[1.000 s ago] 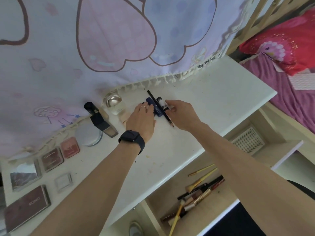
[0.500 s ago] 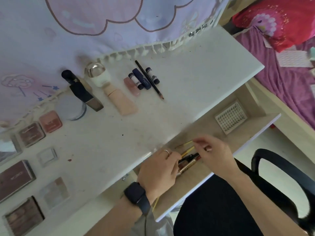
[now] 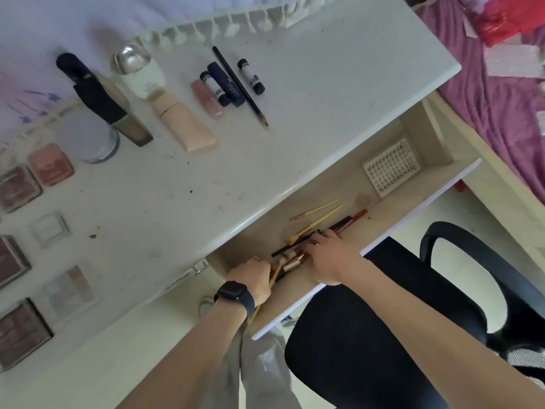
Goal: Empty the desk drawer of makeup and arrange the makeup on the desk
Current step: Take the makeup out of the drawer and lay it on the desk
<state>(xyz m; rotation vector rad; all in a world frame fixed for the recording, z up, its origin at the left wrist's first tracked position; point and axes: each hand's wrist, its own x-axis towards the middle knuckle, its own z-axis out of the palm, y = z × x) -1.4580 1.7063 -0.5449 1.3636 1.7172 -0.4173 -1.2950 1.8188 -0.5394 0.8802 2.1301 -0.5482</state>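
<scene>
The open drawer below the white desk holds a pile of makeup brushes and pencils and a white lash tray. My left hand is curled round the lower ends of several brushes at the drawer's left. My right hand lies over the pile with its fingers curled on the dark pencils. On the desk lie a black pencil, small tubes, a peach tube, a dark bottle, a white jar and palettes.
A black office chair stands right under the drawer front. A bed with purple sheets is at the right. A patterned cloth hangs along the desk's back edge. More palettes line the desk's left side.
Both hands left the tubes on the desk and went down into the drawer. They have since closed over the brush pile, the left hand moving to its lower-left end.
</scene>
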